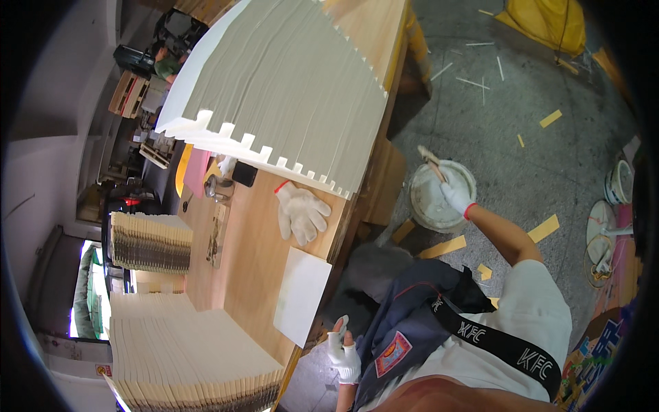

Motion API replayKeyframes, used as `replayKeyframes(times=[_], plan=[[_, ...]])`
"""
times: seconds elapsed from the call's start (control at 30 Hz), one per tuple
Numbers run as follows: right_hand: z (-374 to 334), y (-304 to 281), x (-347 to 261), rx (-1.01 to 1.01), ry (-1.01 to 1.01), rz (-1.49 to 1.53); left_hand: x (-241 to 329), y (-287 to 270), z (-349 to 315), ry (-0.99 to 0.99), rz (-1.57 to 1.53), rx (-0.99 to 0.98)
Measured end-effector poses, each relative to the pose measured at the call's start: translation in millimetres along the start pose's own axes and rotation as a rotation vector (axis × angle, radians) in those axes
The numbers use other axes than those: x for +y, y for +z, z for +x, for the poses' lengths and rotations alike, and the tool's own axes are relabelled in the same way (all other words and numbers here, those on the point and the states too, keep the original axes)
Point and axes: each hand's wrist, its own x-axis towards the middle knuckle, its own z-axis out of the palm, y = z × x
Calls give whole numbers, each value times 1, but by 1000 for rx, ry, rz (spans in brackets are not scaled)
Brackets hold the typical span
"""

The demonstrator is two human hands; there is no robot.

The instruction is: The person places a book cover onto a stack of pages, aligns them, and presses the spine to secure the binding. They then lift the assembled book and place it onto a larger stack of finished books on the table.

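My right hand (456,195), in a white knit glove with a red cuff, is closed around a brush with a wooden handle (431,157). It holds the brush over the rim of a round white bucket (443,218), whose inside is coated with whitish stuff. My left hand (345,358) is low beside the dark apron, in a white glove with bare fingertips. Its fingers are apart, with nothing visible in them. Near it, a white rectangular sheet (302,295) lies at the table's edge. A loose white work glove (301,214) rests beyond the sheet.
A tall stack of grey boards (288,89) with notched white edges fills the table's far part. More stacked boards (192,347) stand at the near left. Metal tools and a black object (244,174) lie on the wooden table (250,275). Yellow scraps (550,118) litter the floor.
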Motion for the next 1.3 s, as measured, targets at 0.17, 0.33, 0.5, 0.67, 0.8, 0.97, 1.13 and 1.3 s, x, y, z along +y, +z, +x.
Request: replayKeyframes(times=[0.17,0.33,0.5,0.67,0.8,0.97,1.13,1.3], plan=[[3,-79,-264,-72,-220,767,6,10,13,30,-31,-87],[37,-126,-434,-79,-378,759,16,14,30,133,-7,-138],[45,-88,-471,53,-603,302,1,20,27,268,-33,-123],[-11,-72,-447,-120,-548,468,-15,16,18,220,-29,-106],[55,-100,-463,39,-494,504,-4,12,19,274,11,-119],[-8,-60,-454,-115,-504,357,-25,10,14,290,26,-103],[20,-86,-443,-40,-351,743,-23,8,9,294,76,-118],[-5,-49,-440,-155,-455,562,-27,12,13,312,59,-122]])
